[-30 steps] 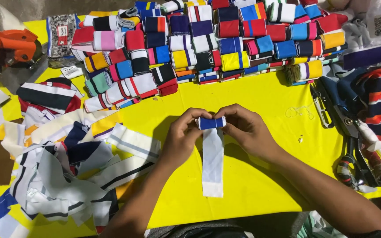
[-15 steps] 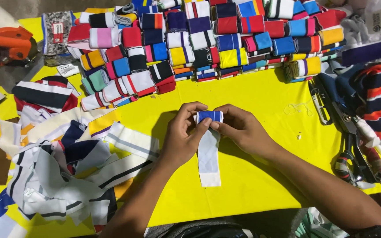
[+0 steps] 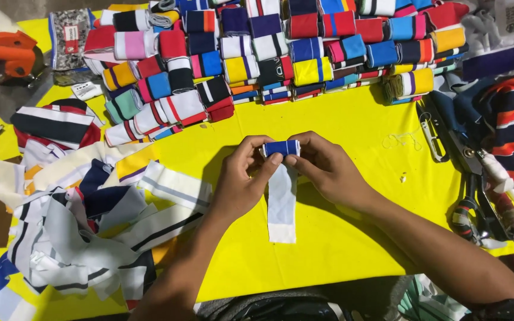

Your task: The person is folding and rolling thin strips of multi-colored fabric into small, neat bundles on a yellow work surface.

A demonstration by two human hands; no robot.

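Observation:
A knitted fabric strip (image 3: 282, 202), pale grey-blue with a white lower end, lies on the yellow table cover (image 3: 340, 238). Its top end is rolled into a small dark blue roll between my fingers. My left hand (image 3: 242, 178) pinches the roll's left side with thumb and forefinger. My right hand (image 3: 325, 166) grips its right side. Both hands rest low over the middle of the table.
Several rows of rolled, multicoloured strips (image 3: 281, 53) are stacked along the far edge. A loose heap of unrolled striped strips (image 3: 72, 226) lies at the left. Scissors (image 3: 477, 196) and striped cloth (image 3: 513, 131) sit at the right. An orange tool (image 3: 4, 53) is at far left.
The dark blue roll at the top of the strip has grown slightly as my fingers turned it, and the flat hanging part is shorter. The view has shifted a little.

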